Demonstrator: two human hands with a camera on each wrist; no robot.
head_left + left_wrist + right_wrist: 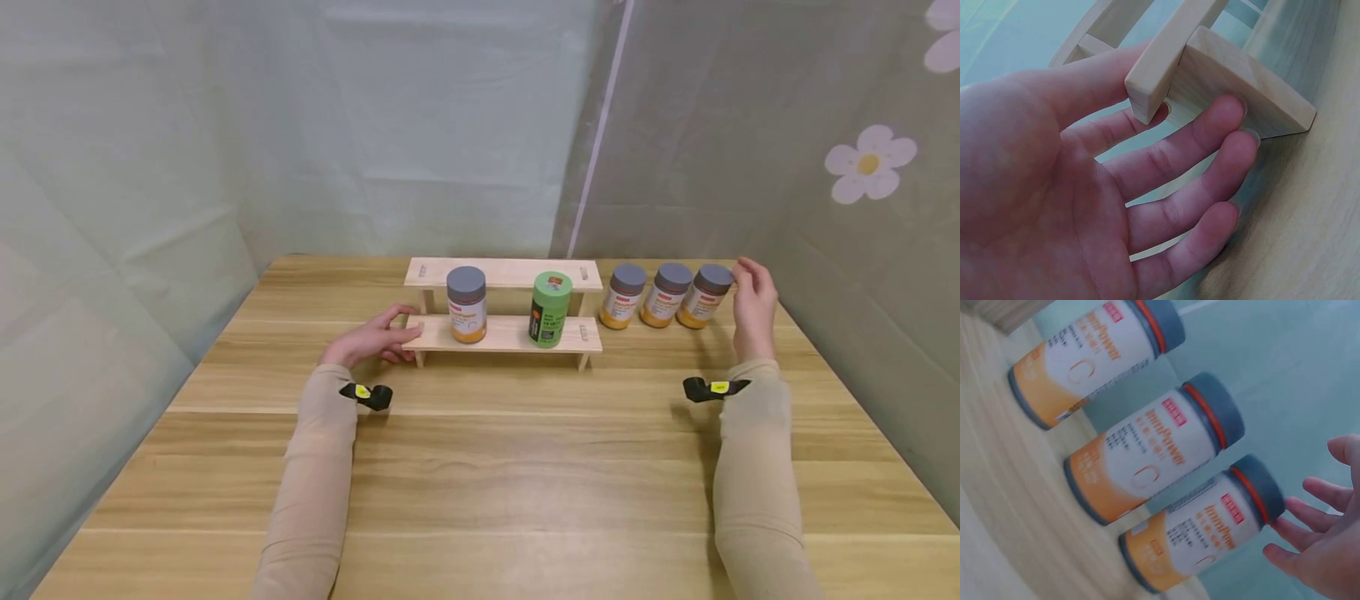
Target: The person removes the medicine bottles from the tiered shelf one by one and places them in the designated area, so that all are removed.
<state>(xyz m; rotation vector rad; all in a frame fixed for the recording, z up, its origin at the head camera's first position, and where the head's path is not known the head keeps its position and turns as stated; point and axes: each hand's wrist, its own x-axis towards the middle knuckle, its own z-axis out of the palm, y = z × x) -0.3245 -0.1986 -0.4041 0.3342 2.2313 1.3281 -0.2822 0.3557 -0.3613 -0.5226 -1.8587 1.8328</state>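
Nearest: two beige sleeves (303, 500) reached forward over the wood-grain desk (525, 492), a small black wrist camera (375, 397) on each arm. Left hand (371, 340) gripped the left end of the wooden stand (504, 335): thumb over the lower step, other fingers bent loosely at the end support, likely to keep it from sliding. Right hand (754, 308) was open, fingers lightly bent, holding nothing; fingertips at the lid of the rightmost jar (703, 298), contact hard to confirm, maybe there to square up the row.

On the lower step: a grey-lidded jar (468, 310) left of centre and a green jar (551, 312) toward the right end, both upright, apart, presumably spaced so each label showed. Right of the stand, on the desk, a left jar (622, 298) and a middle jar (666, 297) stood upright beside the rightmost one, labels out, evenly lined up. Upper step (510, 272) behind carried nothing. Farthest: pale curtain (450, 125), flower print (870, 164) at right.
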